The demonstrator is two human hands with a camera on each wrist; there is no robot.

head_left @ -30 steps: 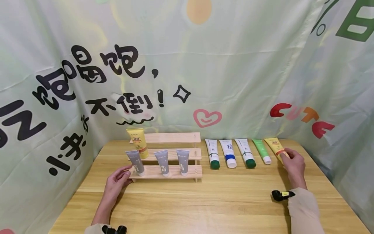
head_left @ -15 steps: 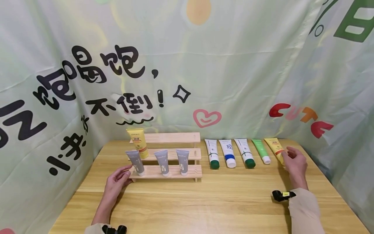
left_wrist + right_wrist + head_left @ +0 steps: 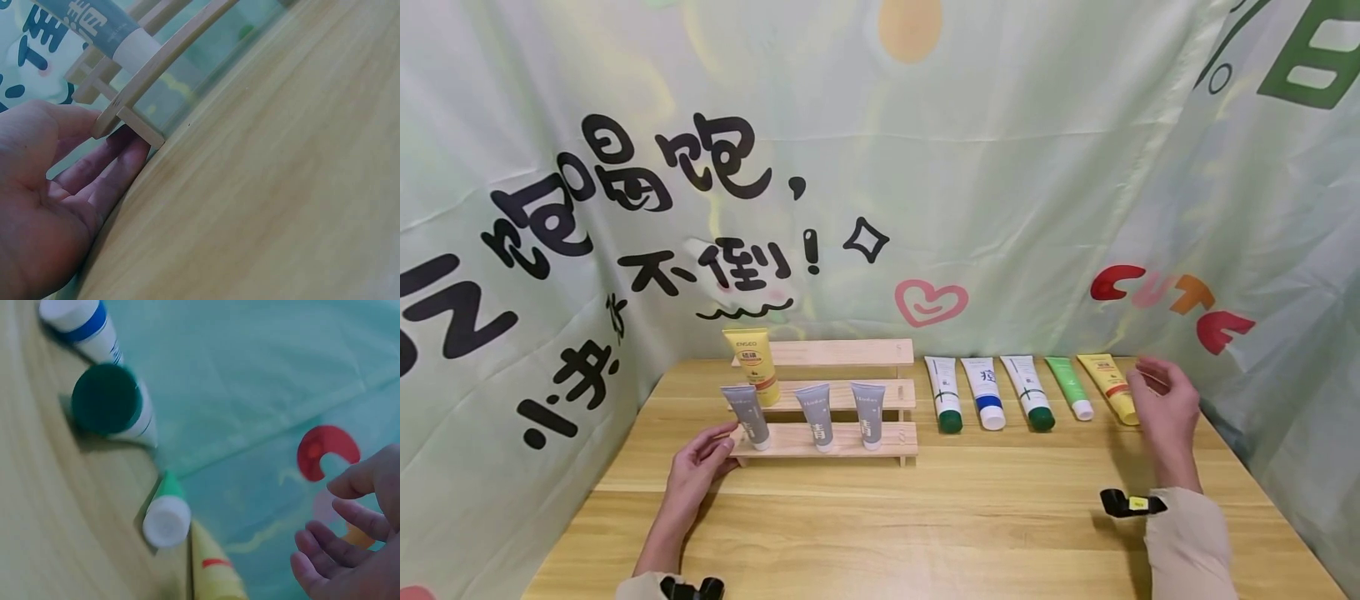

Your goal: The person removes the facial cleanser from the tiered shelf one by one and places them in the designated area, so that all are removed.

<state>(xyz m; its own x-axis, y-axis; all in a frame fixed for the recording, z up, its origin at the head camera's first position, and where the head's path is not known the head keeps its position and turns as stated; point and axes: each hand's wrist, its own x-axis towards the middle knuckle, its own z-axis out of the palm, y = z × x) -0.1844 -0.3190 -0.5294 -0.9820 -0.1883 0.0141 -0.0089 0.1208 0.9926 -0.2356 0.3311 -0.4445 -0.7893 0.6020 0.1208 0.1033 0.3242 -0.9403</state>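
At the left end of the lowest step of a three-tier wooden rack (image 3: pixel 842 353), my left hand (image 3: pixel 694 467) holds the plank's end. In the left wrist view the thumb lies at the plank and the fingers (image 3: pixel 128 153) reach beneath it, beside the short leg. Three grey tubes (image 3: pixel 870 415) stand on that step, and a yellow tube (image 3: pixel 751 360) stands on the middle one. My right hand (image 3: pixel 1168 412) is raised beside a second yellow tube (image 3: pixel 1105 382) lying on the table. Its fingers are apart and loosely bent, with nothing between them, as the right wrist view shows.
Left of the lying yellow tube, a green tube (image 3: pixel 1067 383) and three white tubes (image 3: pixel 982 379) lie in a row, caps toward me. A printed cloth (image 3: pixel 1030 208) hangs behind the wooden table (image 3: pixel 925 525) and along its sides.
My right hand has let go of the lying yellow tube and moved up and to the right, its fingers spreading. The left hand and the rack have stayed in place.
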